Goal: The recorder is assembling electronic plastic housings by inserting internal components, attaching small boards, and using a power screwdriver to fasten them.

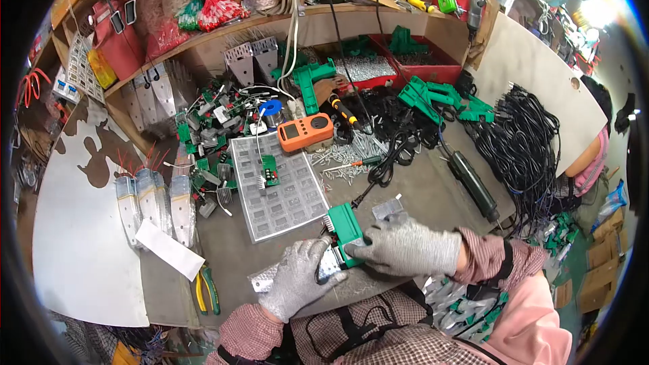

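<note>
Near the table's front edge, a green plastic housing [347, 225] stands tilted between my gloved hands. My right hand [412, 247] closes on its right side, thumb and fingers near its lower end. My left hand [295, 284] curls around a silver perforated metal plate [329, 265] at the lower left of the housing. Part of the plate's other end sticks out under the left wrist. A finned heat sink [328, 223] shows along the housing's left edge. A small clear plastic packet [387, 208] lies just beyond the right hand. The fingers hide where plate and housing meet.
A sheet of grey labels [277, 192] carries a small green circuit board [270, 170]. Behind are an orange meter [305, 132], loose screws [358, 152] and a dark electric screwdriver [473, 186]. Black cables [517, 138] pile at right; pliers [207, 290] lie at front left.
</note>
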`<state>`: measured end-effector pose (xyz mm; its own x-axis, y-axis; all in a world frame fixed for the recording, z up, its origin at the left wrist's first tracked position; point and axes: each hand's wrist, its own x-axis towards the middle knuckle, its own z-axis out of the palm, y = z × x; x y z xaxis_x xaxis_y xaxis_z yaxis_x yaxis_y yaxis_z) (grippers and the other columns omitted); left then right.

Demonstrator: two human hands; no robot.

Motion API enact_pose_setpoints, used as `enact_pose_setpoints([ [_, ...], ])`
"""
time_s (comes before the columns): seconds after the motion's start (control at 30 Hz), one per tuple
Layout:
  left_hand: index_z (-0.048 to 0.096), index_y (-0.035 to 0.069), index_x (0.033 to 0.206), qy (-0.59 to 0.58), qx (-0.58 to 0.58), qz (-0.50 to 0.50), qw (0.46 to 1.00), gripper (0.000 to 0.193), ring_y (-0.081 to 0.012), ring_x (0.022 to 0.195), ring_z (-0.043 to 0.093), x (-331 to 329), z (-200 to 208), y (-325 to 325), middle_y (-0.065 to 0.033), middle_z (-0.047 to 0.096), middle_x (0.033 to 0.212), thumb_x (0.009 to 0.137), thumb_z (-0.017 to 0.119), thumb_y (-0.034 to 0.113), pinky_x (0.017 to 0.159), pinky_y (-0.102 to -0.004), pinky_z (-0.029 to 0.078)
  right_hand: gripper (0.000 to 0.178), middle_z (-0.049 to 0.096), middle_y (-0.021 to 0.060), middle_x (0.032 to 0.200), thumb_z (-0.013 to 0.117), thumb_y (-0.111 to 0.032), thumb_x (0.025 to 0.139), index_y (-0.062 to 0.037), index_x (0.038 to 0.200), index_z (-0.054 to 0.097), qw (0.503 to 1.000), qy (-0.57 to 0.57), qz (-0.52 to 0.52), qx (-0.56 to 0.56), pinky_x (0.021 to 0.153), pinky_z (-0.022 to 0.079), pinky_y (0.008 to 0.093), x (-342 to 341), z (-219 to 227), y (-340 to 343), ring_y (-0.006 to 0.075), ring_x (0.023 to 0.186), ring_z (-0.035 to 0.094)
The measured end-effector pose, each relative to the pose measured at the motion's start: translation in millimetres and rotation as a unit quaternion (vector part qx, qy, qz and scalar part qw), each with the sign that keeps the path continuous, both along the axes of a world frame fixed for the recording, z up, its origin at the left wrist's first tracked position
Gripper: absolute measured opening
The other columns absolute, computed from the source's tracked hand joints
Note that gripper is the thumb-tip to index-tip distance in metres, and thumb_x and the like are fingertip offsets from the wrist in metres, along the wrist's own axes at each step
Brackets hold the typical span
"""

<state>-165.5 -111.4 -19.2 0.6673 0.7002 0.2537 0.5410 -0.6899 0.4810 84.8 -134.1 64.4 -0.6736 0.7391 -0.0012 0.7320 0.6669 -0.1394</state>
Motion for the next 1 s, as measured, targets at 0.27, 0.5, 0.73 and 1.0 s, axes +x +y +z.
enact_pose_setpoints([
  [0.27,0.062,0.011,0.129,0.123,0.186,-0.072,0.972,0.047,-0.0291,0.115,0.058,-7,11,-60,-0.0112,0.061,0.128,0.086,0.070,0.027,0.094,-0.0474,0.047,0.033,0.059,0.0177,0.131,0.061,-0.012,0.096,-0.0047,0.128,0.062,0.987,0.147,-0.057,-0.021,0.088,0.057,0.0445,77,-46,73,0.0359,0.112,0.066],
  [0.5,0.054,0.003,0.134,0.108,-0.054,-0.009,0.993,0.080,-0.0358,0.118,0.058,-4,11,-38,-0.0164,0.059,0.127,0.078,0.083,0.052,0.102,-0.0475,0.045,0.016,0.062,0.0159,0.109,0.063,-0.005,0.088,-0.0029,0.105,0.061,0.970,0.227,-0.082,-0.015,0.083,0.055,0.0444,70,-37,65,0.0385,0.098,0.067],
  [0.73,0.052,0.001,0.138,0.104,-0.011,0.028,0.994,0.088,-0.0376,0.118,0.059,-16,-3,5,-0.0188,0.060,0.126,0.075,0.085,0.053,0.103,-0.0492,0.044,0.011,0.064,0.0140,0.094,0.059,-0.006,0.088,-0.0023,0.098,0.062,0.964,0.215,-0.030,-0.156,0.080,0.054,0.0425,148,-25,8,0.0376,0.087,0.066],
  [1.0,0.045,0.002,0.146,-0.042,-0.051,-0.089,0.994,0.090,-0.0421,0.127,0.053,-16,13,23,-0.0203,0.058,0.133,0.077,0.086,0.043,0.114,-0.0550,0.034,0.024,0.059,0.0188,0.106,0.067,-0.022,0.094,-0.0015,0.107,0.064,0.968,0.076,-0.194,0.138,0.091,0.050,0.0470,78,-62,149,0.0388,0.104,0.059],
])
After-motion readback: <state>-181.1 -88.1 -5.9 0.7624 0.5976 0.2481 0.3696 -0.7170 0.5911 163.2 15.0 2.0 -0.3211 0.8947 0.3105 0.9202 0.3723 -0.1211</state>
